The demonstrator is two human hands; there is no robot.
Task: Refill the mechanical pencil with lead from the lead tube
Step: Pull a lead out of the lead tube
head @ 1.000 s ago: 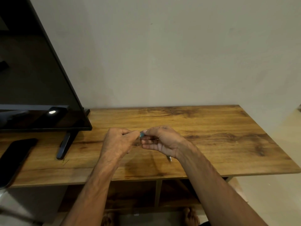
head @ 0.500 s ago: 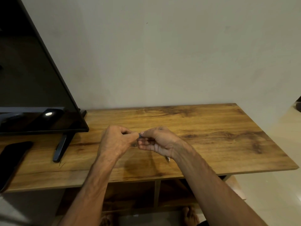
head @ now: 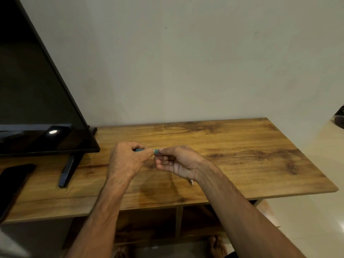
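Both hands meet just above the wooden table (head: 242, 146). My left hand (head: 126, 161) is curled around a slim teal piece, apparently the lead tube (head: 156, 151). The tube lies level, showing a short stretch inside the fist and its right end between the hands. My right hand (head: 176, 162), palm up, touches that end with thumb and fingertips. The mechanical pencil (head: 191, 182) lies hidden in the right palm. Only its metal tip pokes out under the wrist. Whether the tube is capped cannot be told.
A television (head: 37, 108) on a dark foot (head: 67, 172) stands at the left of the table. A black phone (head: 13, 181) lies at the far left front. A shelf sits beneath the tabletop, with bare feet on the floor below. The wall is close behind.
The hands stay joined in the same spot. A stretch of the teal piece now shows inside the left fist, where only its right end showed before. The view has shifted slightly.
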